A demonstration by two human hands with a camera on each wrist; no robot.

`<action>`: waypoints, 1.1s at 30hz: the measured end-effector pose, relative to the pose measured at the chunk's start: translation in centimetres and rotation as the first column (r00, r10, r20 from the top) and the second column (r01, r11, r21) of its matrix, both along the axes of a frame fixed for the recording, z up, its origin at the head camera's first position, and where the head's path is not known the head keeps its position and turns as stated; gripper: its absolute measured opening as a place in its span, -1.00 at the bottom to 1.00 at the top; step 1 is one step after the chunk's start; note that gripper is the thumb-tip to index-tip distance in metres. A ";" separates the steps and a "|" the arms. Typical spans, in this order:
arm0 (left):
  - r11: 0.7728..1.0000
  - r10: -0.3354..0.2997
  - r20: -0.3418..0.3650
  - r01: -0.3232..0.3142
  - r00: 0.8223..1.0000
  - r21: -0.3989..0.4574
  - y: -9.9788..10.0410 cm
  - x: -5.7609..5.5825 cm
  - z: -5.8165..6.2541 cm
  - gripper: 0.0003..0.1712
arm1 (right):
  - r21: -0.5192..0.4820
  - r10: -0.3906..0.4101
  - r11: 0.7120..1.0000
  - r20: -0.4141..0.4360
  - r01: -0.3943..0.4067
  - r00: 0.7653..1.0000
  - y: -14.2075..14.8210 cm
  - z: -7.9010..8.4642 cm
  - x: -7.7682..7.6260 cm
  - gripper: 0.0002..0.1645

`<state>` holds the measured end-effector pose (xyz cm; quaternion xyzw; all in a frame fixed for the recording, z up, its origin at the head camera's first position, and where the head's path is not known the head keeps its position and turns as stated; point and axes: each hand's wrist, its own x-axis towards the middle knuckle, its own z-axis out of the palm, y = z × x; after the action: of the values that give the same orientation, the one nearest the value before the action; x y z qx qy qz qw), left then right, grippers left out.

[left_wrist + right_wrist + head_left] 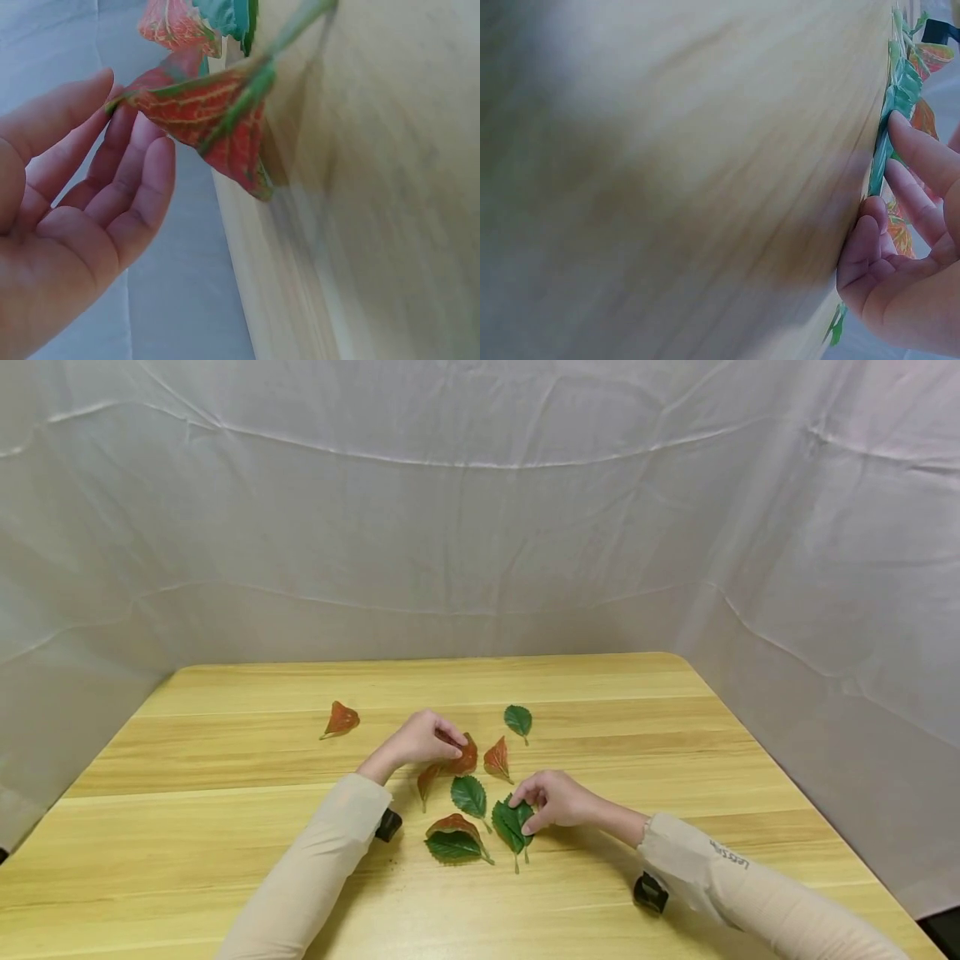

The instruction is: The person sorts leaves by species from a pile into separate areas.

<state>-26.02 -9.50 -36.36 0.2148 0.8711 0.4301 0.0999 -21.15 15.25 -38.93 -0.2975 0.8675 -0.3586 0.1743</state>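
Note:
My left hand (425, 740) pinches a red leaf (202, 112) at its edge between thumb and fingertips, as the left wrist view shows. Under and beside those fingers lie a wide red leaf (467, 757) and a narrow one (426, 779). Thumb and fingers of my right hand (557, 799) grip the edges of a green leaf (507, 825), which overlaps another green leaf with its stem toward me. The right wrist view has this green leaf (885, 142) low against the tabletop. Between the hands rests a single green leaf (468, 796).
Nearer me, a red leaf (454, 823) arches over a green leaf (452, 847). Another red leaf (497, 758) and a green leaf (517, 719) lie farther back. One red leaf (342, 717) sits apart at left. Pale cloth (450, 543) surrounds the wooden table (187, 827).

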 end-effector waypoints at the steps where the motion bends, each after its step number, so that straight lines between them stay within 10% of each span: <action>1: 1.000 0.011 -0.001 -0.011 1.000 0.011 0.1 0.0 0.0 -0.88 | -0.002 0.000 1.000 0.002 0.000 1.000 0.0 0.0 0.0 -0.66; 14: 0.981 0.165 0.012 -0.166 0.986 0.101 -0.5 -0.2 0.5 -0.87 | -0.012 0.003 1.000 0.008 -0.003 1.000 0.0 0.0 0.0 -0.66; 33: 0.943 0.223 0.052 -0.228 0.974 0.241 -1.8 -0.4 1.0 -0.87 | -0.010 0.006 1.000 -0.009 -0.006 1.000 0.0 0.1 0.2 -0.66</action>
<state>-26.41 -11.33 -35.35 0.1193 0.8289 0.5455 0.0331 -20.97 15.24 -38.87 -0.3027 0.8654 -0.3612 0.1702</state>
